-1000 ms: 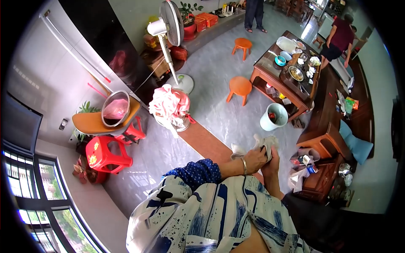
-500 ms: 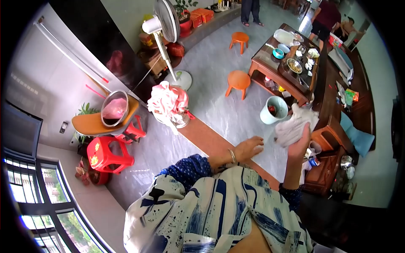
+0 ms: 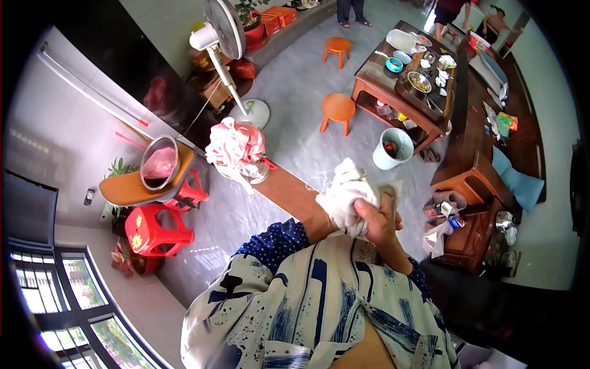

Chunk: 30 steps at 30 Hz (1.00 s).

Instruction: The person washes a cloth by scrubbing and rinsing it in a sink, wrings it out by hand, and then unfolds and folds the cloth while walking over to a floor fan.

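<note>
A crumpled white cloth is bunched up in front of my chest. My right hand grips it from the right, with the thumb pressed over its front. My left hand reaches in from the left behind the same cloth. Only its wrist area shows; the fingers are hidden by the cloth, so I cannot see how they are placed.
A light blue bin stands ahead, near a low wooden table with bowls. Two orange stools are on the floor. At left are a heap of pink cloth, a fan, a metal basin and red stools. People stand farther back.
My right hand has brought the cloth left and in front of my chest. The cloth is now bunched more tightly and covers my left hand, which was open before.
</note>
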{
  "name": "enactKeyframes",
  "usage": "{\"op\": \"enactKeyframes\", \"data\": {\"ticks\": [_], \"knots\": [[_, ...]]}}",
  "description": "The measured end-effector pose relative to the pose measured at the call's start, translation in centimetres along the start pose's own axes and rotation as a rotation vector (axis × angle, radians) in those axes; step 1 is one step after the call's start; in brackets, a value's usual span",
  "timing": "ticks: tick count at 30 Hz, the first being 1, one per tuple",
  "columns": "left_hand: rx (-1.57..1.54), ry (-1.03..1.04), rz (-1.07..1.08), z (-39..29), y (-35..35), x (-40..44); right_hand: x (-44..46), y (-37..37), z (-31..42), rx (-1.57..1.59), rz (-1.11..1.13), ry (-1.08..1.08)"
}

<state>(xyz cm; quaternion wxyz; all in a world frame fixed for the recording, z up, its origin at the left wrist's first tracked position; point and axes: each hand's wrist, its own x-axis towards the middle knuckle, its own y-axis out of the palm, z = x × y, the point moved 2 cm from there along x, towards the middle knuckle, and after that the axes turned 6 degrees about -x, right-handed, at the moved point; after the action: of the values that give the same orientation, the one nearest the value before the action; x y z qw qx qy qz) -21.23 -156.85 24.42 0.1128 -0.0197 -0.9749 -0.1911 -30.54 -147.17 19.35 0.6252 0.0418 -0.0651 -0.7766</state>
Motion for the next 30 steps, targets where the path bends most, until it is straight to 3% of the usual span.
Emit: {"op": "enactKeyframes", "data": {"ticks": [3, 4, 5, 6, 8, 9, 10, 11, 12, 17, 18, 20, 25, 27, 30], "knots": [[-0.112, -0.025, -0.062, 4.8, 0.8, 1.6, -0.9, 0.5, 1.9, -0.197, 0.131, -0.004], [0.109, 0.006, -0.1, 4.7, 0.5, 1.1, -1.3, 0.5, 2.0, -0.289, 0.172, 0.038], [0.077, 0.137, 0.016, 2.1, 1.3, 0.7, -1.7, 0.7, 1.7, -0.289, 0.185, -0.024], [0.047, 0.267, 0.133, -0.7, 1.8, 0.7, -1.4, 1.0, 2.3, -0.406, 0.224, -0.247], [-0.211, 0.143, 0.497, 1.8, 0.5, 4.3, -1.8, 1.3, 3.9, -0.731, 0.117, -0.482], [-0.292, 0.089, 0.618, 2.2, 0.4, 5.6, -2.6, 1.7, 4.0, -0.521, 0.173, -0.172], [-0.309, -0.033, 0.607, 2.5, 0.4, 5.7, -2.6, 1.4, 4.1, -0.52, 0.162, -0.181], [-0.326, -0.155, 0.594, 2.5, 0.6, 5.7, -2.7, 1.1, 3.7, -0.458, 0.265, -0.016], [-0.342, -0.278, 0.577, 2.7, 0.9, 5.7, -3.0, 1.1, 3.8, -0.521, 0.266, -0.102], [-0.36, -0.162, 0.586, 4.7, 1.5, 4.8, -3.2, 1.8, 3.1, -0.57, 0.215, -0.346], [-0.434, 0.037, 0.432, 4.8, 2.0, 3.8, -3.0, 1.8, 2.6, -0.565, 0.216, -0.346], [-0.497, 0.235, 0.275, 4.6, 2.5, 2.5, -2.3, 1.5, 2.0, -0.471, 0.32, -0.282], [-0.444, 0.171, 0.02, 3.8, 2.7, 1.2, -1.9, 2.0, 1.0, -0.547, 0.241, -0.39], [-0.436, 0.149, -0.03, 3.5, 3.1, 0.5, -1.8, 2.3, 1.2, -0.288, 0.306, -0.246], [-0.433, 0.136, -0.08, 3.6, 3.3, -0.1, -1.8, 2.4, 0.9, -0.261, 0.337, -0.229]]}}
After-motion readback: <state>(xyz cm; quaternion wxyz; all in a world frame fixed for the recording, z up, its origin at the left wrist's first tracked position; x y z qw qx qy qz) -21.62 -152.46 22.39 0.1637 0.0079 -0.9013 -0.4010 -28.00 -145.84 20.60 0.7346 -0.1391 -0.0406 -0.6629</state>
